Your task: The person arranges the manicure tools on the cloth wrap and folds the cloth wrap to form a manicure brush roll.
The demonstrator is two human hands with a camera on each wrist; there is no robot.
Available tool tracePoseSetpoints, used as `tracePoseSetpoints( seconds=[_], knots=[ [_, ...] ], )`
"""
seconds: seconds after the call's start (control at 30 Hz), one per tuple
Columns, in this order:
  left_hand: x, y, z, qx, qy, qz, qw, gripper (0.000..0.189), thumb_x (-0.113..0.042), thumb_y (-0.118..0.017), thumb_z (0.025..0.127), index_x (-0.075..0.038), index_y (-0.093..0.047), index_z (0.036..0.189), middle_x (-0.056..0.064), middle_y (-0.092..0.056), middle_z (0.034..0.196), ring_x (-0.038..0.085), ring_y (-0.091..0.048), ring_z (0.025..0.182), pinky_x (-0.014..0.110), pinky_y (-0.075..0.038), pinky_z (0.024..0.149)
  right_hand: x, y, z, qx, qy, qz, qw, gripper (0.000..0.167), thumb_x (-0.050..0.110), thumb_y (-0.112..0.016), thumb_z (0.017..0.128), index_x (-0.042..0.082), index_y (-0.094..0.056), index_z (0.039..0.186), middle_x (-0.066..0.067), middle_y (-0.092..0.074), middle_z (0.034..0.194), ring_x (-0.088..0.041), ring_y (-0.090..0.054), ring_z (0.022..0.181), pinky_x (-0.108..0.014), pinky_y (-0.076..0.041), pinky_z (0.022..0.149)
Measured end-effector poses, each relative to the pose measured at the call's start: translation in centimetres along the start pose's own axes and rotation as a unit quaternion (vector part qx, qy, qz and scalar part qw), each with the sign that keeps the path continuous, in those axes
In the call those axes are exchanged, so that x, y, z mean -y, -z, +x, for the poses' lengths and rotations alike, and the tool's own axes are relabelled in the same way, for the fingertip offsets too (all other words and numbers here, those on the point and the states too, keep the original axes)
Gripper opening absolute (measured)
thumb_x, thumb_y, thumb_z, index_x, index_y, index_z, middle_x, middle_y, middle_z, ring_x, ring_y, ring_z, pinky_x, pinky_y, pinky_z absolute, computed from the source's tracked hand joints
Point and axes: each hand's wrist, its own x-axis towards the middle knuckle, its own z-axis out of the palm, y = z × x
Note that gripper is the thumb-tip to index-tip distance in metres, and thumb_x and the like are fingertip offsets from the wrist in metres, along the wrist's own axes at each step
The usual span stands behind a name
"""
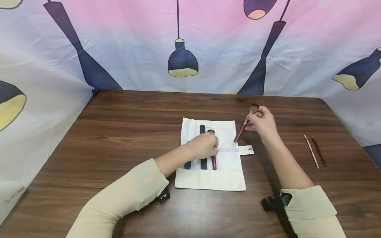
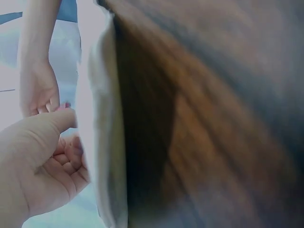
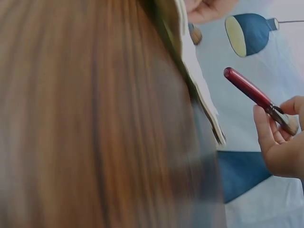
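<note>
A white canvas brush roll [image 1: 208, 178] lies open in the middle of the wooden table [image 1: 119, 132]. Tucked in it are two black tools [image 1: 203, 129] and a red-handled brush [image 1: 214, 162]. My left hand [image 1: 205, 143] rests knuckles-up on the roll, over these tools, beside a pale band [image 1: 230, 149]. In the left wrist view the left hand [image 2: 42, 161] has loosely curled fingers, with its thumb against the canvas edge [image 2: 102, 95]. My right hand [image 1: 262, 122] pinches a red-handled makeup brush [image 1: 241, 130] near its ferrule, above the roll's right edge. The right wrist view shows the right hand [image 3: 280, 142] and the makeup brush [image 3: 249, 90].
Two thin brushes, one pale [image 1: 311, 150] and one dark red [image 1: 319, 150], lie side by side on the table at the right. A snap tab [image 1: 247, 149] sticks out from the roll's right side. A printed curtain [image 1: 190, 49] encloses the table at back and sides.
</note>
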Motion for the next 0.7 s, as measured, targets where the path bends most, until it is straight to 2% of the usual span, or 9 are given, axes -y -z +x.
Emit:
tracePoseSetpoints(
  seconds=[0.17, 0.33, 0.47, 0.57, 0.7],
  knots=[
    [-0.2, -0.1, 0.3, -0.004, 0.011, 0.010, 0.9999, 0.009, -0.013, -0.063, 0.085, -0.005, -0.068, 0.085, 0.002, -0.056, 0.080, 0.011, -0.049, 0.062, 0.021, -0.040, 0.056, -0.3, -1.5, 0.5, -0.013, 0.002, 0.037, 0.9992, 0.021, -0.001, -0.049, 0.085, 0.010, -0.038, 0.099, -0.003, -0.048, 0.078, -0.010, -0.055, 0.065, -0.026, -0.052, 0.064],
    [-0.4, -0.1, 0.5, -0.007, 0.015, 0.024, 0.9996, 0.008, -0.013, -0.064, 0.084, -0.006, -0.067, 0.080, 0.001, -0.058, 0.077, 0.012, -0.051, 0.062, 0.022, -0.040, 0.055, -0.6, -2.6, 0.9, -0.008, 0.034, 0.031, 0.9989, 0.024, -0.002, -0.048, 0.084, 0.011, -0.037, 0.101, -0.003, -0.046, 0.080, -0.009, -0.054, 0.069, -0.029, -0.052, 0.068],
    [-0.4, -0.2, 0.6, -0.010, 0.013, 0.036, 0.9992, 0.010, -0.014, -0.065, 0.083, -0.007, -0.066, 0.076, 0.001, -0.057, 0.074, 0.012, -0.051, 0.063, 0.022, -0.041, 0.055, -0.8, -3.1, 1.0, 0.001, 0.036, 0.019, 0.9992, 0.025, -0.002, -0.049, 0.085, 0.010, -0.036, 0.103, -0.004, -0.046, 0.082, -0.010, -0.054, 0.070, -0.031, -0.052, 0.070],
    [-0.4, -0.3, 0.6, -0.012, -0.001, 0.053, 0.9985, 0.013, -0.014, -0.065, 0.083, -0.008, -0.064, 0.072, 0.000, -0.054, 0.071, 0.012, -0.050, 0.061, 0.022, -0.040, 0.055, -0.9, -3.4, 1.1, 0.008, 0.029, 0.010, 0.9995, 0.029, -0.001, -0.050, 0.086, 0.005, -0.036, 0.111, -0.005, -0.047, 0.082, -0.009, -0.056, 0.069, -0.030, -0.053, 0.069],
    [-0.3, -0.5, 0.6, -0.017, -0.018, 0.059, 0.9980, 0.017, -0.013, -0.064, 0.085, -0.008, -0.061, 0.069, -0.002, -0.050, 0.064, 0.010, -0.047, 0.056, 0.020, -0.037, 0.051, -0.9, -3.8, 1.3, 0.023, 0.011, -0.007, 0.9997, 0.047, 0.002, -0.051, 0.087, -0.001, -0.029, 0.128, -0.007, -0.047, 0.082, -0.009, -0.057, 0.063, -0.028, -0.053, 0.066]
  ],
)
